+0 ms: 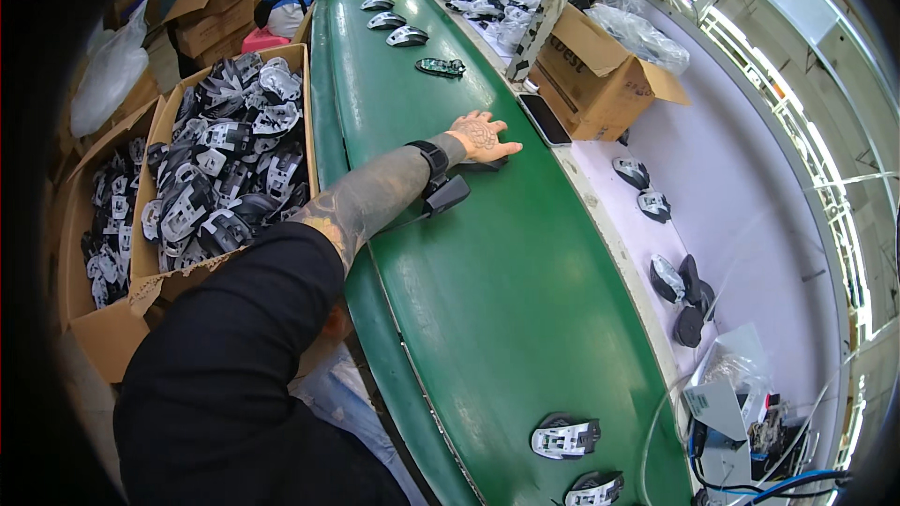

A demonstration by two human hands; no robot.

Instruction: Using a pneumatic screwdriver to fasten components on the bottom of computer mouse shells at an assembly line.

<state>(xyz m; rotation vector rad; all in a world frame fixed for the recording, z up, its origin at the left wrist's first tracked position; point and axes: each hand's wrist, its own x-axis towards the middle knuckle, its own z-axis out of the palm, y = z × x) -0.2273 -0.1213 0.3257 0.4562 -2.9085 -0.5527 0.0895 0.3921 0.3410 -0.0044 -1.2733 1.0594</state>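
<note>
My left hand [480,135] reaches across the green conveyor belt [487,290], palm down, fingers spread and stretched out. Beneath its palm a dark piece [486,166] shows only in part; I cannot tell whether the hand touches it. A dark strap and a small dark device [446,195] are on my wrist. Farther up the belt lie a green circuit board piece [441,67] and several grey-and-black computer mouse shells [407,37]. At the near end sit two open mouse shells, one whole [565,437] and one cut by the frame edge [594,489]. My right hand is out of view.
Left of the belt stands a carton [305,103] heaped with mouse shells, another carton beside it. On the right edge lie a phone [544,119], an open cardboard box [600,84], loose shells [631,171] and cables [797,487]. Two people stand at the far left.
</note>
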